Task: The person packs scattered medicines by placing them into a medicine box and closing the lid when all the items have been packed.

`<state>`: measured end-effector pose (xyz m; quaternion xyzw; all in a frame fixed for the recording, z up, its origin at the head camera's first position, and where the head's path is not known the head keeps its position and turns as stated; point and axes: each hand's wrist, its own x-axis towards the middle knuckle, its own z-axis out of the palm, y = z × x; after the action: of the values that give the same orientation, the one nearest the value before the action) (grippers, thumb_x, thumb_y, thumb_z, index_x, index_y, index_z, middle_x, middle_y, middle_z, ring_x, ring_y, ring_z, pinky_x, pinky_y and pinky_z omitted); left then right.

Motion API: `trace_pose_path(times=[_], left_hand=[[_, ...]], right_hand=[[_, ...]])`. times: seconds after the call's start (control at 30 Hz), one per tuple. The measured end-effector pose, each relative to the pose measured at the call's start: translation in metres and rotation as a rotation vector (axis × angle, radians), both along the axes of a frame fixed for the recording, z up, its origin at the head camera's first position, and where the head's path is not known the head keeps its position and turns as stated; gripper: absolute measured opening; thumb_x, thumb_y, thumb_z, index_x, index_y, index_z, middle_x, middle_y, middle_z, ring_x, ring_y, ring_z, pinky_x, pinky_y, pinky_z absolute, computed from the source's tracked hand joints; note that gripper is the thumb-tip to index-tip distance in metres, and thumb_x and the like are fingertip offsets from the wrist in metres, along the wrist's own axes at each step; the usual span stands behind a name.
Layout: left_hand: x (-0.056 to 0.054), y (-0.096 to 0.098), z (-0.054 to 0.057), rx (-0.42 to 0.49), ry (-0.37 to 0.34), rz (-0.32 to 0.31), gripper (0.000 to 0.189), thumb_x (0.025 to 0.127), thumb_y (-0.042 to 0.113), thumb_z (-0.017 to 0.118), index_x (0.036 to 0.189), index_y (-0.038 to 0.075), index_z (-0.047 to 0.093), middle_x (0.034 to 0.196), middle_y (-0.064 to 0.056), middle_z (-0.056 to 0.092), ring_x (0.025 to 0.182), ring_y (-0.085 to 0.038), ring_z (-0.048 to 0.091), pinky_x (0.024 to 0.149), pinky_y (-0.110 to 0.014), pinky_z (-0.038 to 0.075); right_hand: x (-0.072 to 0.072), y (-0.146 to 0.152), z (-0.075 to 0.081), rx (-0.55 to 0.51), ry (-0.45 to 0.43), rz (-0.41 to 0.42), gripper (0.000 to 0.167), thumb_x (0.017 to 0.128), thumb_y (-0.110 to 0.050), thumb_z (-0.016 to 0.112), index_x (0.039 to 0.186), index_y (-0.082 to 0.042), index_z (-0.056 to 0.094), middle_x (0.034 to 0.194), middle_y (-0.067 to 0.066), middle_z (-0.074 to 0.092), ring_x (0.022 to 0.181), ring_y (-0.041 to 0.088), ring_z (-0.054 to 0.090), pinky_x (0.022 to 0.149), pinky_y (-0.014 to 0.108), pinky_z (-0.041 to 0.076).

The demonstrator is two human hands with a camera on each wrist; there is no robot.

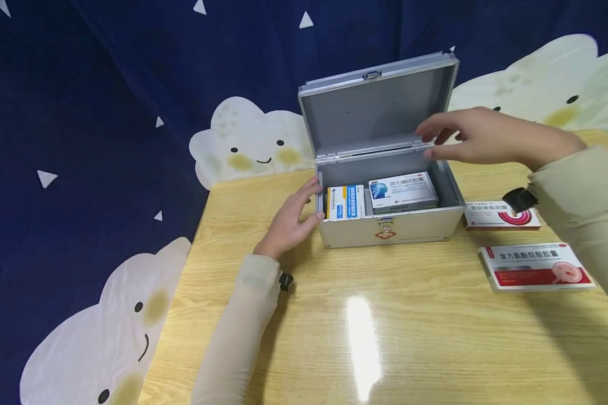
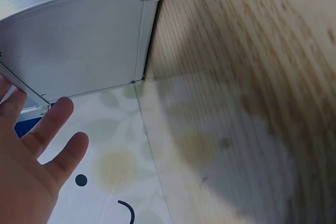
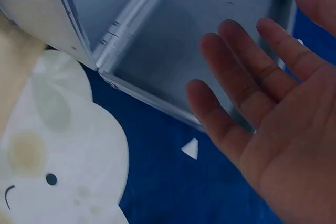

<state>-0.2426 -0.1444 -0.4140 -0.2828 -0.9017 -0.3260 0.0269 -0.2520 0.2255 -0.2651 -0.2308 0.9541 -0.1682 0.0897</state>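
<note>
- The left hand [image 1: 291,219] is resting at the left wall of the case, its fingers [image 2: 52,124] lying spread and slightly bent; it is gripping nothing, and how firmly it is touching the wall I cannot tell.
- The right hand [image 1: 478,135] is hovering by the right edge of the raised lid [image 1: 375,118], its fingers [image 3: 236,81] parted, gently bent and holding nothing.
- The metal case [image 1: 354,233] is standing upright on the table between the hands, its lid leaning back on the hinge and its latch [image 1: 385,224] facing the person.
- Inside, a blue, white and orange box [image 1: 345,201] is sitting at the left, and a white box with a blue head picture [image 1: 402,191] is sitting at the right.
- Outside, to the right, a box with pink rings [image 1: 491,215] is lying near the case, and a larger red-and-white box [image 1: 537,267] is lying closer to the person.
- Pale sleeves [image 1: 238,337] are covering both forearms.
- The wood-grain table [image 1: 436,326] is bearing everything, while a dark blue curtain [image 1: 106,140] with smiling clouds [image 1: 253,138] is hanging behind.
</note>
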Motion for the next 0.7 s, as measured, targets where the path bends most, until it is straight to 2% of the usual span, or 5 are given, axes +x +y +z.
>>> trace_pose_path(times=[0.17, 0.4, 0.53, 0.6, 0.7], left_hand=[[0.000, -0.001, 0.001, 0.016, -0.023, -0.002, 0.065, 0.095, 0.047, 0.047, 0.151, 0.015, 0.038, 0.167, 0.010, 0.020, 0.100, -0.024, 0.061, 0.086, -0.046, 0.054], [0.002, -0.002, 0.000, 0.004, -0.033, 0.009, 0.064, 0.095, 0.048, 0.047, 0.151, 0.019, 0.038, 0.167, 0.011, 0.020, 0.077, -0.017, 0.055, 0.074, -0.035, 0.053], [0.002, -0.001, -0.002, -0.002, -0.016, 0.012, 0.063, 0.096, 0.049, 0.045, 0.151, 0.019, 0.037, 0.167, 0.013, 0.020, 0.065, -0.018, 0.050, 0.064, -0.027, 0.048], [0.002, -0.001, -0.003, 0.011, -0.017, 0.010, 0.062, 0.096, 0.048, 0.046, 0.151, 0.020, 0.037, 0.167, 0.014, 0.019, 0.072, -0.020, 0.056, 0.065, -0.029, 0.050], [0.002, -0.001, -0.004, 0.013, -0.025, 0.017, 0.061, 0.096, 0.049, 0.045, 0.151, 0.024, 0.036, 0.166, 0.016, 0.018, 0.115, -0.023, 0.063, 0.092, -0.040, 0.054]], right_hand=[[0.016, 0.014, 0.001, -0.025, 0.061, -0.007, 0.048, 0.099, -0.034, 0.058, 0.141, -0.011, 0.051, 0.136, 0.019, 0.059, 0.120, 0.037, 0.059, 0.098, 0.062, 0.047], [0.035, 0.034, -0.010, 0.003, 0.138, -0.024, 0.048, 0.095, -0.032, 0.065, 0.136, -0.010, 0.056, 0.133, 0.018, 0.062, 0.113, 0.037, 0.062, 0.089, 0.059, 0.051], [0.046, 0.048, -0.015, 0.031, 0.153, -0.064, 0.051, 0.093, -0.035, 0.068, 0.136, -0.011, 0.057, 0.129, 0.016, 0.064, 0.109, 0.034, 0.062, 0.075, 0.043, 0.055], [0.051, 0.054, -0.018, 0.051, 0.161, -0.088, 0.053, 0.091, -0.037, 0.070, 0.135, -0.010, 0.056, 0.126, 0.017, 0.065, 0.108, 0.034, 0.062, 0.074, 0.042, 0.055], [0.058, 0.064, -0.026, 0.084, 0.176, -0.122, 0.055, 0.090, -0.037, 0.071, 0.135, -0.008, 0.056, 0.127, 0.020, 0.064, 0.108, 0.036, 0.060, 0.080, 0.048, 0.054]])
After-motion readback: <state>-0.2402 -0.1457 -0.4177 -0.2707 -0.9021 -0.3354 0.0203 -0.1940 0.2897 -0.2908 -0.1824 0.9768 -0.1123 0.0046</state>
